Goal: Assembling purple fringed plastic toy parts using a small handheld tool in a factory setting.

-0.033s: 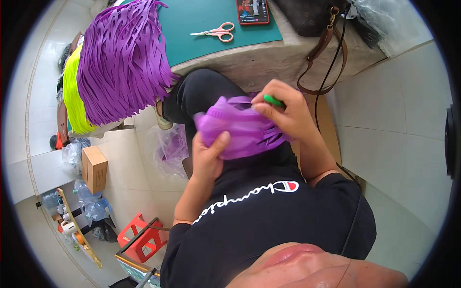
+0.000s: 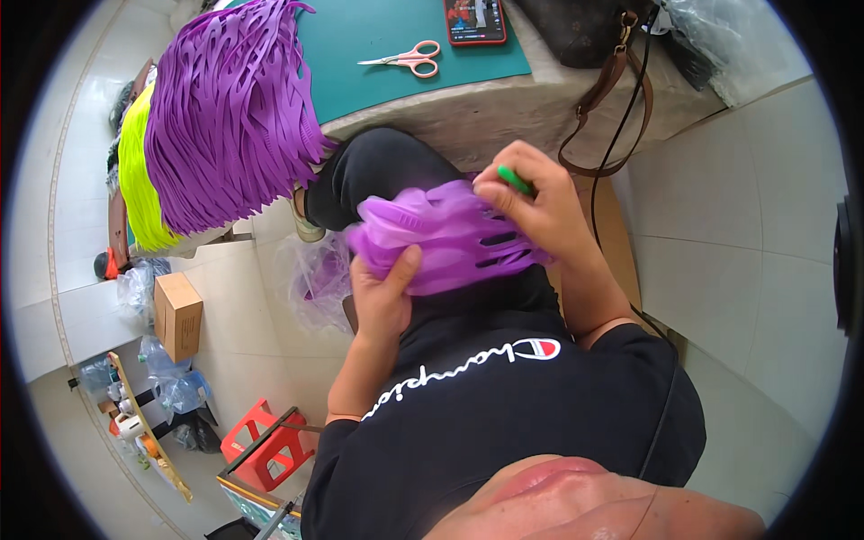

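Note:
Over my lap I hold a purple, rubbery sheet cut into strips with slots (image 2: 450, 238), partly smeared by motion. My left hand (image 2: 385, 292) grips its left end, thumb on top, with the other fingers hidden beneath. At its upper right edge, my right hand (image 2: 531, 193) is closed around a small green-handled tool (image 2: 514, 179), whose working end I cannot see. The right thumb and fingertips touch the purple edge. A large heap of similar purple strips (image 2: 234, 117) hangs over the table's left side.
Pink-handled scissors (image 2: 416, 60) and a red-cased phone (image 2: 474, 20) lie on a green cutting mat (image 2: 360, 85). Bright yellow strips (image 2: 141, 171) hang beside the purple heap. A brown bag strap (image 2: 601, 99) and a black cable drop at the right. A cardboard box (image 2: 178, 315) and red stool (image 2: 270, 441) stand left.
The purple sheet has spread out flatter, and its slots show more at the right. My left hand has shifted slightly left; the right hand has hardly moved.

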{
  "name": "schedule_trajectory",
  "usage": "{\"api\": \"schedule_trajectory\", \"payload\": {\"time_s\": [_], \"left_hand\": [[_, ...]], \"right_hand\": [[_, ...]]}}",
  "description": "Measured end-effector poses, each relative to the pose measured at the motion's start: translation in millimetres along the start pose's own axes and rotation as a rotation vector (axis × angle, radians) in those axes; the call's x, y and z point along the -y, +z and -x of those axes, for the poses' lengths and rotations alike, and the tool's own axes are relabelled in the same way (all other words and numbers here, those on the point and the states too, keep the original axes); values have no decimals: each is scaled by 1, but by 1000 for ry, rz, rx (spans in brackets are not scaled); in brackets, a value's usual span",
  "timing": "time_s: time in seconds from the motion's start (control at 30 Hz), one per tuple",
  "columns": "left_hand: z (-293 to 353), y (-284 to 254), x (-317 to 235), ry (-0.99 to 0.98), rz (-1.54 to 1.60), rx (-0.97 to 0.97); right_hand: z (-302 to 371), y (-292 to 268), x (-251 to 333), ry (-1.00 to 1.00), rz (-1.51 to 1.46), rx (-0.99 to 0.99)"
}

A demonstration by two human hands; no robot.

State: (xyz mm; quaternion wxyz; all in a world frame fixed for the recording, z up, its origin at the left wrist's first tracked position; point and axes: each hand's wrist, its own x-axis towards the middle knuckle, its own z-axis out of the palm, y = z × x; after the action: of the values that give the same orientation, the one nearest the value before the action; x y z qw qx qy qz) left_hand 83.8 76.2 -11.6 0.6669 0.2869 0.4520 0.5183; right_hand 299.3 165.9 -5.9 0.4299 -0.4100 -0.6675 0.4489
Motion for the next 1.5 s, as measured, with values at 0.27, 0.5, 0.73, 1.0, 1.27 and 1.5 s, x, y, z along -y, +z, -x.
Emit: {"api": "schedule_trajectory", "payload": {"time_s": [0.27, 0.5, 0.73, 1.0, 1.27, 1.5], "left_hand": [[17, -2, -13, 301, -266, 647], [26, 6, -16, 311, -433, 640], [0, -3, -1, 44, 432, 22], [-14, -27, 8, -106, 622, 63], [-16, -17, 9, 110, 273, -258], [-13, -12, 5, 191, 221, -218]], "right_hand": [[-9, 35, -33, -120, 257, 415], [-11, -12, -43, -47, 312, -190], [0, -66, -23, 76, 165, 310], [-10, 1, -34, 272, -1075, -15], [0, 57, -20, 108, -757, 172], [3, 77, -17, -47, -591, 59]]}}
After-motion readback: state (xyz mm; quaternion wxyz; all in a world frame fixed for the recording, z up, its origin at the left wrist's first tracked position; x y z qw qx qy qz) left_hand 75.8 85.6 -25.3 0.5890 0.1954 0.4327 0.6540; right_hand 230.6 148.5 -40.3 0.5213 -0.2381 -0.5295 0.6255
